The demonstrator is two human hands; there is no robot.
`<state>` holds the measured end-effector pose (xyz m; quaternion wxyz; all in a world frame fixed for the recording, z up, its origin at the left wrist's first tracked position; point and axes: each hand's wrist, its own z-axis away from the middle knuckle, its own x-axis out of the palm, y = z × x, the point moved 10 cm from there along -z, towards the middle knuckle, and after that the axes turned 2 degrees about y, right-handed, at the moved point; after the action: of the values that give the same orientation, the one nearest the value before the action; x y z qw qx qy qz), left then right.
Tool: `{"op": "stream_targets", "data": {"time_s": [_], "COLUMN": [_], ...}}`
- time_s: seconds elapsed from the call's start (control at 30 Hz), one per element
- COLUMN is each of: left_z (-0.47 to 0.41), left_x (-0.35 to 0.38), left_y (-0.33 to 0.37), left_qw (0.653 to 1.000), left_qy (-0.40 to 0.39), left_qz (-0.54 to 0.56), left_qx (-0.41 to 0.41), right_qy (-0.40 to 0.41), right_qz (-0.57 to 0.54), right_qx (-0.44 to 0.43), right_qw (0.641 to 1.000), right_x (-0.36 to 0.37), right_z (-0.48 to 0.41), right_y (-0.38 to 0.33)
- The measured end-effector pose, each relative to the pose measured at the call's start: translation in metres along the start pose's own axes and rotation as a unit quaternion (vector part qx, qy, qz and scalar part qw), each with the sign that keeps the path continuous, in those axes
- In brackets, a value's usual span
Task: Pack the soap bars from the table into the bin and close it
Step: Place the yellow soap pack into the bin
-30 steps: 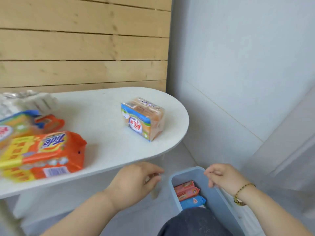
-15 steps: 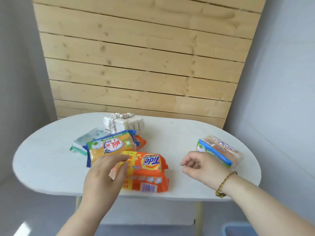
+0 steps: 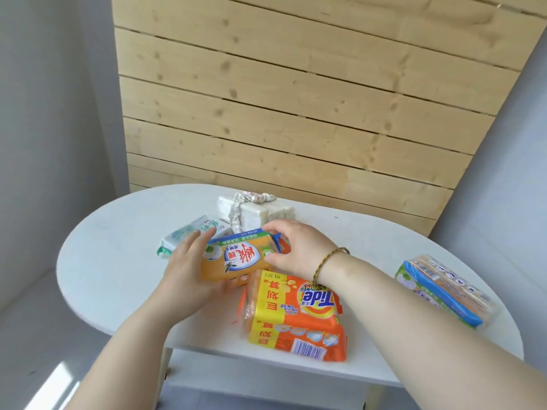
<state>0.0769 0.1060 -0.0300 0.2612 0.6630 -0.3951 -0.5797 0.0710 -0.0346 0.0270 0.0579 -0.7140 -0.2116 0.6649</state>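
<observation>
Yellow-orange plastic wraps the soap pack [image 3: 236, 260] you grip at the centre of the frame, its label a white oval with red characters under a green and blue band. Your left hand [image 3: 189, 273] cups its near left end, fingers spread along the side, while your right hand [image 3: 296, 247] pinches the far right end, thumb below and fingers curled over the top edge. A braided bracelet [image 3: 321, 266] circles that wrist. Just below it in the frame, the orange Tide pack [image 3: 293, 318] lies flat on the white oval table [image 3: 112, 261]. A clear pack with a blue stripe [image 3: 444, 291] sits at the right edge, a pale green pack [image 3: 189, 233] and a white wrapped bundle [image 3: 251, 211] lie above the hands.
</observation>
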Motion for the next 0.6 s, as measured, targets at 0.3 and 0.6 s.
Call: {"op": "stream_targets", "data": {"time_s": [0.3, 0.6], "left_z": [-0.004, -0.002], "left_x": [-0.020, -0.045], "left_y": [0.012, -0.005], "left_qw": [0.997, 0.972], "left_qy": [0.074, 0.128], "left_qz": [0.021, 0.192], "left_qx": [0.026, -0.048], "right_qy": [0.022, 0.041], "right_qz": [0.091, 0.178], "right_qx": [-0.091, -0.148], "right_qw": [0.991, 0.972], "right_x": [0.005, 0.010], "right_z": [-0.006, -0.011], "right_y": [-0.021, -0.045]}}
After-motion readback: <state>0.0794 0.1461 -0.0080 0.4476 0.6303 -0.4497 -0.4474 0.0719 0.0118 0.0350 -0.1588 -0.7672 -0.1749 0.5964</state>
